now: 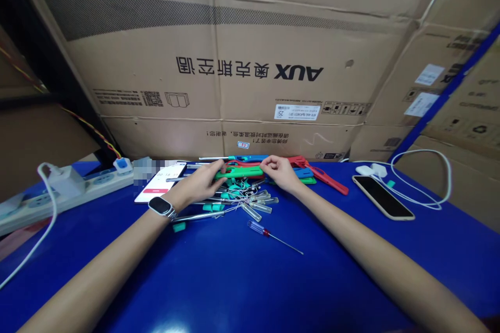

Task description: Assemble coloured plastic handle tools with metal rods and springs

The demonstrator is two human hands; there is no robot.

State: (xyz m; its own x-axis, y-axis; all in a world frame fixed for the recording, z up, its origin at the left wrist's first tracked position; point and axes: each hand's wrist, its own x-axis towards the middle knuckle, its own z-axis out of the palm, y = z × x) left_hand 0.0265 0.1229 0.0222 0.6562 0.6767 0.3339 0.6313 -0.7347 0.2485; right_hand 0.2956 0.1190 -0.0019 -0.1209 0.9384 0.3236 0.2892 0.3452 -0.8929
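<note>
Centre frame on blue tabletop [242, 281]: 1 green plastic handle bar [240, 172] held at both ends, left hand [203, 183] curled shut on its left end, right hand [279, 173] pinching right end w/ fingers narrow; approx. 2 red [326, 179] & 2 blue [250, 158] similar bars behind, 1 red-tipped clear-handled screwdriver [269, 233] below, 1 black smartphone [383, 197] at right.

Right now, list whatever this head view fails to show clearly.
- Green tool: ends covered by the left hand and right hand.
- Patch beside the power strip: blurred out.
- Pile of screwdrivers: too small and tangled to count.
- Box label: print too small.
</note>
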